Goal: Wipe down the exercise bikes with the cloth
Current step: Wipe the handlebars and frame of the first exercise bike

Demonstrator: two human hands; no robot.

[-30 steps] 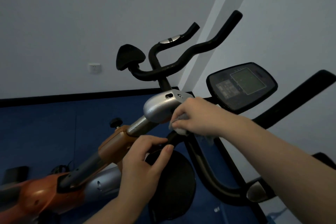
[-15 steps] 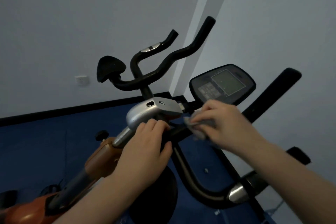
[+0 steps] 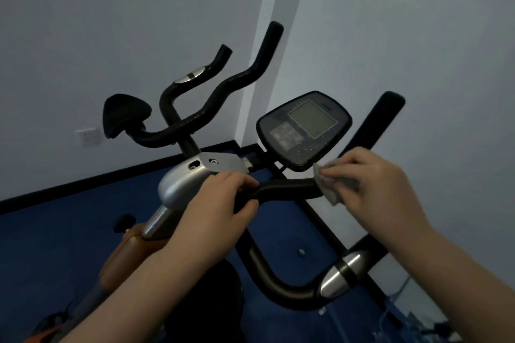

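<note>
An orange and silver exercise bike (image 3: 181, 184) fills the middle of the head view, with black handlebars (image 3: 289, 188) and a console screen (image 3: 305, 127). My right hand (image 3: 373, 184) holds a small grey cloth (image 3: 330, 186) wrapped around the right handlebar tube, just below the console. Gripping the handlebar close to the silver stem housing is my left hand (image 3: 217, 211). The bar under each hand is hidden.
A second bike's black handlebars (image 3: 211, 103) and a black pad (image 3: 124, 114) stand behind, near the grey wall. A wall socket (image 3: 87, 136) sits low on the left. Blue floor (image 3: 55, 237) lies below, and cables (image 3: 401, 289) run along the right wall.
My right hand has slid the cloth along the handlebar from the stem out to the right. My left hand moved up from the lower post onto the bar beside the stem.
</note>
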